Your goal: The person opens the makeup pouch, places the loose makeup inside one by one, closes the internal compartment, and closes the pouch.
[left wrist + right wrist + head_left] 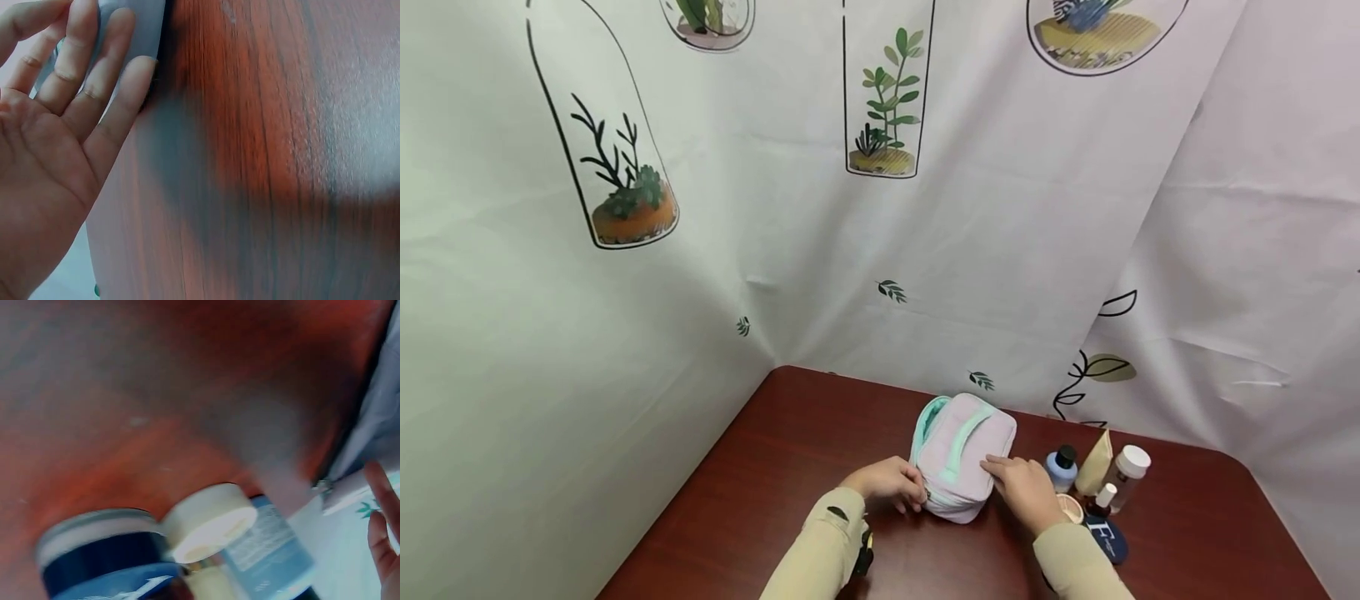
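Observation:
A pale pink toiletry bag (pixel 943 462) with a mint-green carry strap (pixel 966 442) lies on the table. Along its left and far side the lid gapes, and mint lining (pixel 929 421) shows. At the near left corner my left hand (pixel 889 483) pinches the zipper pull (pixel 927 495); the left wrist view has the fingers (pixel 81 75) bent toward the bag, the pinch itself mostly hidden. My right hand (pixel 1024 492) rests its extended fingers on the right side of the lid. Only some of those fingertips (pixel 381 494) appear in the right wrist view, beside the bag.
Right of my right hand stand a blue bottle (pixel 1062 470) with black cap, a cream tube (pixel 1095 467), a white-lidded bottle (pixel 1127 475), a small white-capped bottle (pixel 1102 500), a round jar (pixel 1071 508) and a dark blue item (pixel 1107 540) marked F. Fabric walls border the brown table (pixel 760 500).

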A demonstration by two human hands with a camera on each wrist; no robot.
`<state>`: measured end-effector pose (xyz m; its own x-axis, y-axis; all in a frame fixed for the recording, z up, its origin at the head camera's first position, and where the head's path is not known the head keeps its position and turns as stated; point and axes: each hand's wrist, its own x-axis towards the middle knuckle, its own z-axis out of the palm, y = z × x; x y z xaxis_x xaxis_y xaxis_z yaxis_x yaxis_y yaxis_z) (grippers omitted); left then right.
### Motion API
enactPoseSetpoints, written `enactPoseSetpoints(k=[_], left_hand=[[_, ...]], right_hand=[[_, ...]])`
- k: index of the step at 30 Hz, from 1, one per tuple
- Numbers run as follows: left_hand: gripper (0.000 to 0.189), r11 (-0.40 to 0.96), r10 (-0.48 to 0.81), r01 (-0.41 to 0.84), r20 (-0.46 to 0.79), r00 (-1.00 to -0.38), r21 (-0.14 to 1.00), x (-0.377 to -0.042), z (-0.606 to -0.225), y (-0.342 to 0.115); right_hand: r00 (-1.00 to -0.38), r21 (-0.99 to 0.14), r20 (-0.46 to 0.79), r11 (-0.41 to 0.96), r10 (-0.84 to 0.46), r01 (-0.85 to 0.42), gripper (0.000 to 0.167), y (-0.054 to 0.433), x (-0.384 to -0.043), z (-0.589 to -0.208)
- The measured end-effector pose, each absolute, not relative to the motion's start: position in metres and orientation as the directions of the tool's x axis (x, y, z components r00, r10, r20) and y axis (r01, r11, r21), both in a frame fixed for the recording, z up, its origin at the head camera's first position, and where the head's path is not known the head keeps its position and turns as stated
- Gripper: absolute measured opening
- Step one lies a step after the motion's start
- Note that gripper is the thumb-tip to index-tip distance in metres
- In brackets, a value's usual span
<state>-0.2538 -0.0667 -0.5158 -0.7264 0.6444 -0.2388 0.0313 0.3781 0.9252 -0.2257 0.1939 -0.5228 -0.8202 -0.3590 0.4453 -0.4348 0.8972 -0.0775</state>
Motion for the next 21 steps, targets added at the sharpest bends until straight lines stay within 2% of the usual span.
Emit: enactPoseSetpoints(k=[3,9,14,21], left_hand=[[0.01,0.374,0.63,0.049,-0.215,-0.747,0.926,-0.256,-0.515,-0.073],[0.01,0.326,0.608,0.098,-0.129,-0.784,0.94,-0.266,-0.511,-0.081],[0.009,0.301,0.595,0.084,-0.118,-0.795,0.95,-0.264,-0.501,-0.08],[0.009,0.34,0.545,0.104,-0.106,-0.832,0.935,-0.257,-0.494,-0.073]], right_hand=[[-0.812,-0.078,0.49,0.912,-0.316,-0.402,0.016,0.188,-0.23,-0.517],[-0.837,-0.145,0.497,0.93,-0.227,-0.338,0.008,0.178,-0.234,-0.504],[-0.871,-0.224,0.465,0.93,-0.161,-0.291,0.01,0.167,-0.235,-0.493],[-0.891,-0.275,0.44,0.927,-0.113,-0.254,0.011,0.159,-0.235,-0.495]])
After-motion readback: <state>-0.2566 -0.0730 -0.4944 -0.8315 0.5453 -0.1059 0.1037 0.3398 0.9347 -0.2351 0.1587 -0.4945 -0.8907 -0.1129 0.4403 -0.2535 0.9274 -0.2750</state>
